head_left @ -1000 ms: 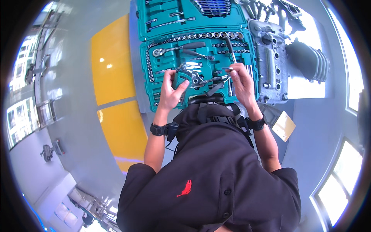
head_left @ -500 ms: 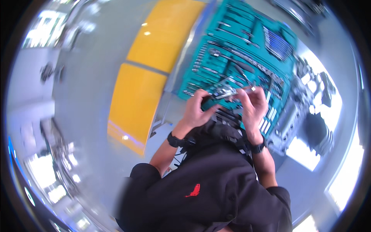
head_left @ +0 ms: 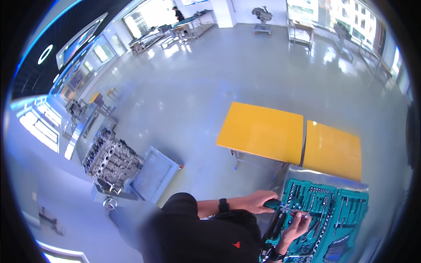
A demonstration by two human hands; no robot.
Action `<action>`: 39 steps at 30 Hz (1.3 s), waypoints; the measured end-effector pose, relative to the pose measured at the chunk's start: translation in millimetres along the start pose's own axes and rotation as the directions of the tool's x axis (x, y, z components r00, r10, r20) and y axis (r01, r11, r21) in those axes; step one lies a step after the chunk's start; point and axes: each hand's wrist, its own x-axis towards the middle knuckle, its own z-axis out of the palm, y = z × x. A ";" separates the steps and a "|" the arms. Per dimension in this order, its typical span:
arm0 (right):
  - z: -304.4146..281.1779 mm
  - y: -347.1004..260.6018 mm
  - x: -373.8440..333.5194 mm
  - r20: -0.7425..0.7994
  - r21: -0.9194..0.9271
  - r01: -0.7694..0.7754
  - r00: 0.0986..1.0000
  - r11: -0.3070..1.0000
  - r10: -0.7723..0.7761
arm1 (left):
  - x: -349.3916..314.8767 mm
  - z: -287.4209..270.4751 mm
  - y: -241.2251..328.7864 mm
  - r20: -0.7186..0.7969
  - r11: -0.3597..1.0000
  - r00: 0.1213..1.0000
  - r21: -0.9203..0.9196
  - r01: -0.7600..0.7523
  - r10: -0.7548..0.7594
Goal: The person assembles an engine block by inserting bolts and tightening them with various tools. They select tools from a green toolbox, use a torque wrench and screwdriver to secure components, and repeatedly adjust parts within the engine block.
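In my left hand [head_left: 259, 202] is the dark green handle of a hand tool [head_left: 272, 204] with a thin metal shaft; its exact kind is too small to make out. The fingers are wrapped round that handle. My right hand [head_left: 297, 226] pinches at the shaft's far end, where a small shiny piece shows between the fingertips. Below both hands lies an open green tool case [head_left: 356, 215], filled with sockets, ratchets and wrenches in moulded slots. Part of the case is hidden by my right hand and forearm.
Two yellow-topped tables [head_left: 263, 132] adjoin the metal bench [head_left: 324, 175] under the case. To my left, an engine block [head_left: 113, 160] stands beside a grey wheeled tray [head_left: 154, 175]. Workbenches line the far wall, with a person [head_left: 178, 15] there.
My view has swung left and up, bringing the engine block and far room into sight. Both hands stay at the tool, now lower right in the picture.
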 end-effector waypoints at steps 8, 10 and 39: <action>-17.4 5.2 -9.9 0.321 -0.016 -0.031 0.946 0.999 0.035 | -51.9 10.4 16.0 0.145 0.965 0.971 -0.156 0.211 -0.189; -15.5 4.6 -11.5 0.367 -0.003 -0.059 0.928 0.998 0.056 | -61.6 11.4 18.5 0.211 0.941 0.948 -0.193 0.278 -0.237; -31.2 15.5 -43.3 0.417 -0.383 -0.037 0.885 0.923 0.208 | -63.6 54.3 18.3 0.289 0.949 0.919 -0.085 0.304 -0.269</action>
